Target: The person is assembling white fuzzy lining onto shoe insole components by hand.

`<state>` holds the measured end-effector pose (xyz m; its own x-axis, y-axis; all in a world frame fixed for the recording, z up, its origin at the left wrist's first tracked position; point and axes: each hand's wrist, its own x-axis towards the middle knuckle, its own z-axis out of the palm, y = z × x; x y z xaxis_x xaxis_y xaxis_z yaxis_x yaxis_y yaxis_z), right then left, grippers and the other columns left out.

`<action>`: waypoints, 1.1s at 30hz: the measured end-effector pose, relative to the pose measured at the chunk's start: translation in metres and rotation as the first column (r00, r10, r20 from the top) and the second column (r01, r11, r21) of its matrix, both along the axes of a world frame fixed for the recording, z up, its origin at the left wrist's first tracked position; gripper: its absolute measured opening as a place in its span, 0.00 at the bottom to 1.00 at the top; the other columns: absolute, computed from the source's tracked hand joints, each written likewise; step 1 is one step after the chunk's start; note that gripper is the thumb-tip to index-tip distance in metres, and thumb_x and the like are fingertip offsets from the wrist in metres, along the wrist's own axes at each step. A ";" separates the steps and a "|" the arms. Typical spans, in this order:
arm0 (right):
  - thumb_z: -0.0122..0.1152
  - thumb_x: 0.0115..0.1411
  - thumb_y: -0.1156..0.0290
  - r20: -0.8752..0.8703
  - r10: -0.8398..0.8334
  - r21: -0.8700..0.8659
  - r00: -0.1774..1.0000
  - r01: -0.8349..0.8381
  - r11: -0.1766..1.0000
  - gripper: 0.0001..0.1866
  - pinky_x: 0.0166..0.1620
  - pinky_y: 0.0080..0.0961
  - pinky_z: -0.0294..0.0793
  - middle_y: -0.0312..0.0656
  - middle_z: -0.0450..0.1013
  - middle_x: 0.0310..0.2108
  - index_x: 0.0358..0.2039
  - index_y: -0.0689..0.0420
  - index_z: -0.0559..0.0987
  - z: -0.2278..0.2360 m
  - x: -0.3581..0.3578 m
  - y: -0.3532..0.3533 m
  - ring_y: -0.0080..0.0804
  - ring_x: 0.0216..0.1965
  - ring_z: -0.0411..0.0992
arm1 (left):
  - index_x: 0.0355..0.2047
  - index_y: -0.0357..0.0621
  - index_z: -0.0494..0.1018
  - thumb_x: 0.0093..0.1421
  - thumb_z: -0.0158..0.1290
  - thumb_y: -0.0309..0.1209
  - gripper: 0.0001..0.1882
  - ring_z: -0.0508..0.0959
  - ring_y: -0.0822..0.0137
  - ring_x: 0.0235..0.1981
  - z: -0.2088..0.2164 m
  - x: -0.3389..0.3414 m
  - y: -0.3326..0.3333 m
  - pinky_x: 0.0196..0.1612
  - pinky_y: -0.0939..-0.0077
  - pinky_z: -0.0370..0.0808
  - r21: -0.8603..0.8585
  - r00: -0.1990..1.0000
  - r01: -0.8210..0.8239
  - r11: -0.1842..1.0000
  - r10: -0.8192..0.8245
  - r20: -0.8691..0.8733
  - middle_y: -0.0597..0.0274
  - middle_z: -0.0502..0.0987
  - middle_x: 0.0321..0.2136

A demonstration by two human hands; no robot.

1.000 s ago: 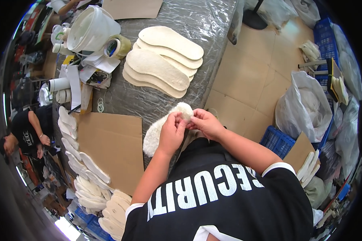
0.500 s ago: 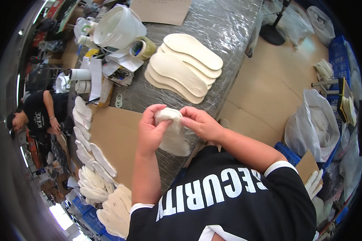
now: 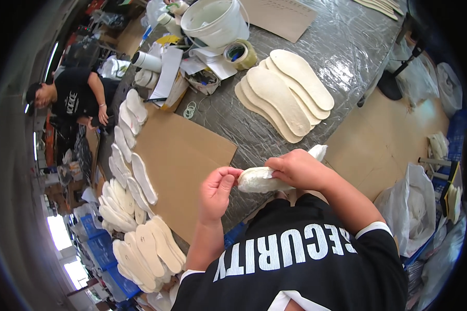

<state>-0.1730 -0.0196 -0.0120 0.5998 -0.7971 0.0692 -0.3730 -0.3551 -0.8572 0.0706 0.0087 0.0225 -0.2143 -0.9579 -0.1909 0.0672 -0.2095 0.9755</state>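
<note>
fleecy insole: centre of frame, long axis near-crosswise, one end left, the other toward upper right; half a second earlier, it ran downward. right hand: gripping its middle. left hand: fingertips at its left end; cannot tell whether pinching. black shirt: large white block lettering.

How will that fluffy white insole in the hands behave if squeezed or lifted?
The insole will probably squash under a grip, since its surface looks fleecy. It seems light for its size: mostly fleece shows. It likely has some stiffness, as its far end juts past the right hand without obvious sagging.
</note>
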 end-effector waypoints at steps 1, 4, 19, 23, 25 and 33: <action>0.60 0.55 0.67 -0.042 0.032 -0.002 0.999 -0.032 0.999 0.09 0.32 0.42 0.70 0.49 0.74 0.23 0.34 0.56 0.75 0.001 0.000 -0.002 0.50 0.28 0.74 | 0.42 0.32 0.72 0.64 0.54 0.29 0.11 0.76 0.74 0.36 0.001 -0.002 0.002 0.42 0.80 0.73 0.002 1.000 -0.012 1.000 0.012 -0.004 0.60 0.78 0.36; 0.60 0.55 0.66 -0.069 0.063 -0.001 0.996 -0.063 0.998 0.09 0.32 0.42 0.71 0.48 0.74 0.23 0.35 0.55 0.75 0.004 0.003 -0.005 0.49 0.27 0.74 | 0.41 0.35 0.73 0.62 0.53 0.24 0.07 0.75 0.77 0.33 0.005 -0.006 0.007 0.41 0.82 0.73 -0.023 0.991 -0.021 1.000 0.024 0.133 0.64 0.78 0.33; 0.70 0.40 0.69 -0.094 0.052 0.215 0.994 -0.030 0.976 0.15 0.35 0.37 0.72 0.46 0.76 0.27 0.30 0.57 0.78 -0.008 -0.036 -0.003 0.48 0.32 0.74 | 0.42 0.38 0.72 0.63 0.50 0.22 0.07 0.78 0.66 0.40 -0.045 0.065 0.037 0.47 0.69 0.76 -0.055 0.911 -0.377 0.925 0.359 -0.204 0.57 0.78 0.36; 0.65 0.37 0.78 0.019 -0.107 -0.053 0.994 0.108 0.993 0.11 0.33 0.39 0.71 0.43 0.73 0.23 0.26 0.55 0.78 -0.015 -0.027 0.015 0.47 0.29 0.73 | 0.50 0.39 0.68 0.56 0.61 0.29 0.23 0.75 0.66 0.46 -0.028 0.052 0.031 0.52 0.69 0.73 -0.121 0.947 -0.240 0.963 0.204 -0.249 0.57 0.74 0.44; 0.63 0.36 0.80 0.033 -0.100 -0.103 0.994 0.103 0.989 0.11 0.32 0.38 0.71 0.41 0.72 0.22 0.25 0.55 0.77 -0.011 -0.025 0.019 0.45 0.29 0.73 | 0.53 0.39 0.67 0.52 0.65 0.31 0.30 0.74 0.65 0.47 -0.026 0.049 0.032 0.53 0.69 0.72 -0.184 0.973 -0.191 0.964 0.162 -0.164 0.58 0.72 0.46; 0.67 0.34 0.75 0.001 -0.112 -0.171 0.994 0.111 0.979 0.13 0.31 0.37 0.72 0.38 0.72 0.22 0.24 0.54 0.76 -0.008 -0.018 0.027 0.41 0.28 0.72 | 0.54 0.40 0.66 0.51 0.64 0.20 0.30 0.73 0.68 0.45 -0.033 0.051 0.033 0.50 0.72 0.74 -0.197 0.962 -0.265 0.944 0.271 0.004 0.60 0.72 0.43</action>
<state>-0.1912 0.0077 -0.0204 0.5090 -0.8360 0.2051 -0.4256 -0.4516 -0.7842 0.1217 0.0416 -0.0110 0.0589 -0.9983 0.0010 0.0645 0.0048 0.9979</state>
